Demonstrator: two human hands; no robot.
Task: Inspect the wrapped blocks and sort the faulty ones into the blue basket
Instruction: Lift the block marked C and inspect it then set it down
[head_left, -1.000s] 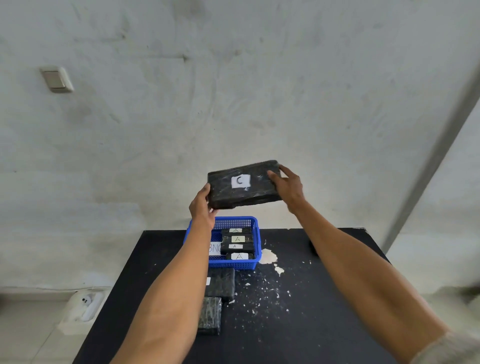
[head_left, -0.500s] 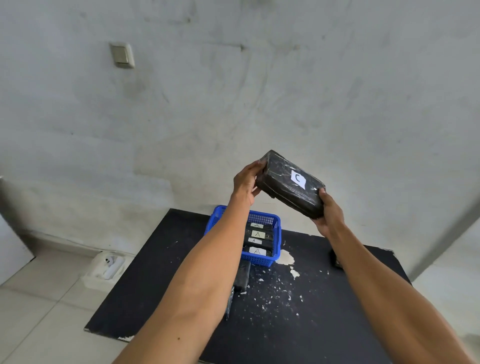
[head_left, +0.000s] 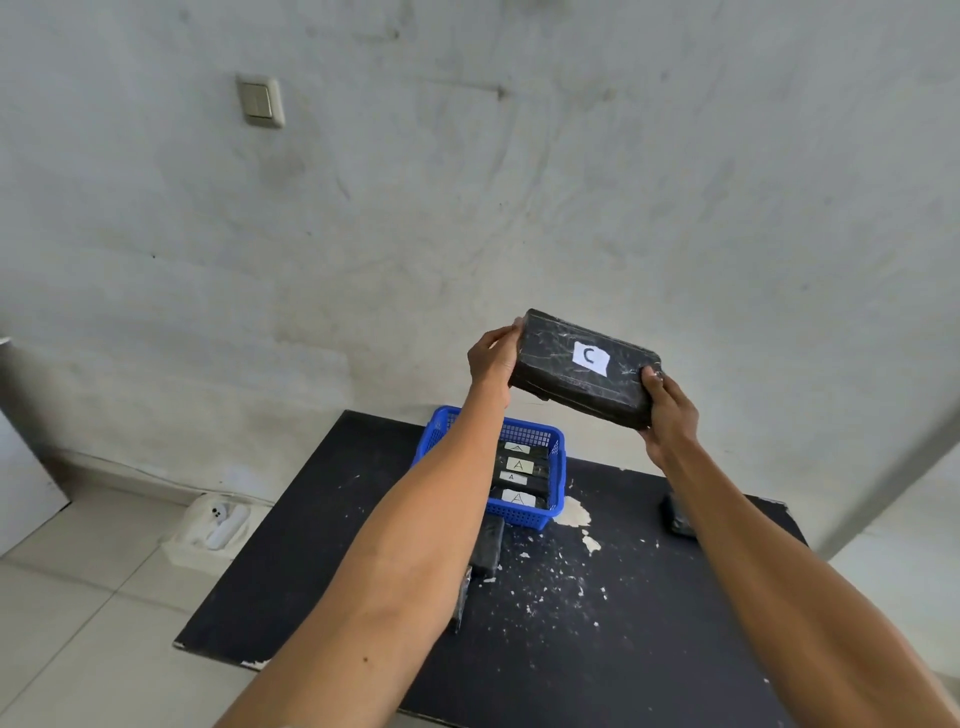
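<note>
I hold a black wrapped block (head_left: 561, 371) with a white "C" label up in front of the wall, tilted down to the right. My left hand (head_left: 492, 358) grips its left end and my right hand (head_left: 670, 413) grips its lower right end. Below it, the blue basket (head_left: 556, 512) sits at the far side of the black table (head_left: 597, 649) and holds several black blocks labelled "A". Two more wrapped blocks (head_left: 488, 545) lie in front of the basket, partly hidden by my left forearm.
Another dark block (head_left: 675, 517) lies near the table's right edge behind my right forearm. White flakes are scattered over the tabletop. A white power strip (head_left: 218, 525) lies on the tiled floor to the left. A wall switch (head_left: 260, 101) is high on the wall.
The block was turned from nearly level to tilted down on the right, and my view swung left. Both hands kept their hold on the block's ends.
</note>
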